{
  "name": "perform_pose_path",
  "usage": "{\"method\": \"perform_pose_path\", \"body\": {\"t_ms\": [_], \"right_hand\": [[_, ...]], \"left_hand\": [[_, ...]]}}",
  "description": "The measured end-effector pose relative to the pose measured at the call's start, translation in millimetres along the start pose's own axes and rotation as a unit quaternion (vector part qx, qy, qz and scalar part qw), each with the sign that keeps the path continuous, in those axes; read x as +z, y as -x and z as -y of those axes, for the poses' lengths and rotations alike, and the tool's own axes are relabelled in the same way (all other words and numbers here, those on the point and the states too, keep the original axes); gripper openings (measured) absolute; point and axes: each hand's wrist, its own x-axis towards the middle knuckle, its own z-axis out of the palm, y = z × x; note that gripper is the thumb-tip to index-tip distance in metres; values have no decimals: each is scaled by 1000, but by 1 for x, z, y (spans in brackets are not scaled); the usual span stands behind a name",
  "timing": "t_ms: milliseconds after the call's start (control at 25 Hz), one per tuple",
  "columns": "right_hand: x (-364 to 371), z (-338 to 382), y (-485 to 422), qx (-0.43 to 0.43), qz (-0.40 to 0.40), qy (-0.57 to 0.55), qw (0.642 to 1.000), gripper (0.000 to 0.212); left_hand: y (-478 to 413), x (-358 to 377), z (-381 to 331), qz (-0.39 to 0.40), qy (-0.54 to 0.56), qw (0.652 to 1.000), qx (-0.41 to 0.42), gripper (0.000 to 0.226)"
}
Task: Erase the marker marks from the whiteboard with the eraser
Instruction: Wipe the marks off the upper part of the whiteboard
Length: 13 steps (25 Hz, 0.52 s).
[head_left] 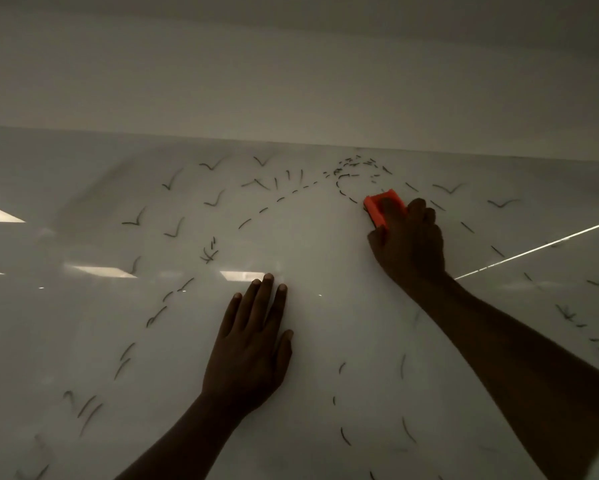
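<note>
Eraser (383, 206) pressed to whiteboard (308, 237) by right hand (409, 240).

Plain pale wall (291, 64) above the board; bright rectangular ceiling-light reflections (242, 275) and one thin diagonal glare streak (533, 251).

left hand (253, 344): laid flat, palm down, fingers extended and close together, forearm entering from bottom edge | right hand (409, 237): reached further up, fingers curled in a closed grip, thumb on near side, forearm stretched in from lower right corner
</note>
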Motion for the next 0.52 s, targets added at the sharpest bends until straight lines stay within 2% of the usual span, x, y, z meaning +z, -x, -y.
{"method": "perform_pose_path", "body": {"t_ms": [40,80,120,160,240,280,320,400,480,520], "right_hand": [[2,22,-3,61,6,-8,998,56],[4,46,2,70,13,-19,997,55],[6,65,11,15,1,-33,999,56],[7,76,24,-87,-2,-43,995,58],[7,60,35,-280,36,-29,959,63],[5,40,25,-314,45,-20,948,64],[3,21,11,-294,47,-7,955,64],[2,-2,-12,-146,15,6,989,62],[4,11,-17,-6,17,-4,1000,61],[7,26,-12,7,21,-15,1000,61]], "left_hand": [[-1,1,1,-2,-1,1000,4,67],[0,3,2,-2,-7,1000,5,68],[-1,3,3,0,-16,1000,6,68],[0,4,3,2,-22,1000,6,69],[1,3,3,2,-22,1000,5,68],[1,3,3,2,-20,1000,4,68],[0,2,3,0,-19,1000,4,68],[-1,0,2,2,-16,1000,5,68],[-3,-2,2,8,-21,1000,6,68],[-3,-3,2,10,-25,1000,5,68]]}}
